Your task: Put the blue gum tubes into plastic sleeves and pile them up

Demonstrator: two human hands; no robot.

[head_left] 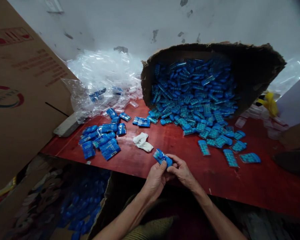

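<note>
Both my hands hold one small blue pack [162, 157] with a printed front, just above the near edge of the red table [140, 163]. My left hand [156, 176] grips its lower left side, thumb on top. On its right end the fingers of my right hand [181, 170] are closed. A crumpled white cloth [142, 141] lies just beyond. To the left is a loose pile of printed blue packs [102, 138]. Clear packs with blue caps and rows of turquoise pieces [230, 156] lie to the right.
A torn cardboard box [255, 66] on its side spills many blue-capped packs [195, 90]. Clear plastic pieces [107, 70] are heaped against the wall. A large carton [27, 83] stands at left. Below the table edge, more blue packs [82, 203] fill an open box.
</note>
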